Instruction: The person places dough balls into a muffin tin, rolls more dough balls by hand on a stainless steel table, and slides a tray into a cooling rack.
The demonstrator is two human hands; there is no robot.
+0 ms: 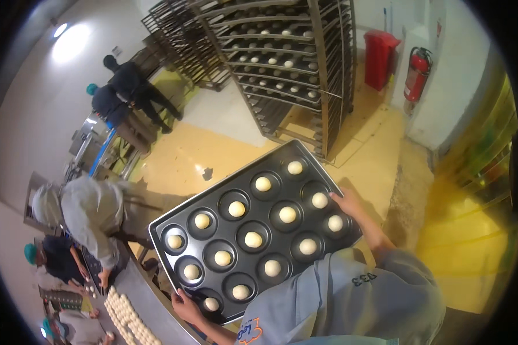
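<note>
fingers [179, 294] of left hand [187, 309] and right hand [347, 204] hold opposite edges of the tray [224, 230]; dough balls [253, 239] sit in its wells [264, 228].

Black rectangular metal tray [227, 233] at the centre

Pale round dough balls [253, 240] sit in its wells, one in each. The bare left hand [189, 309] is at its near left corner, the bare right hand [350, 206] at its right end. Beyond stands a tall brown metal rack [323, 86]; right of that, a red boxy bin [379, 62], then a red cylindrical fire extinguisher [417, 75]. Left of the tray, pale dough rows [126, 317] lie on a grey metal table [149, 300].
</note>
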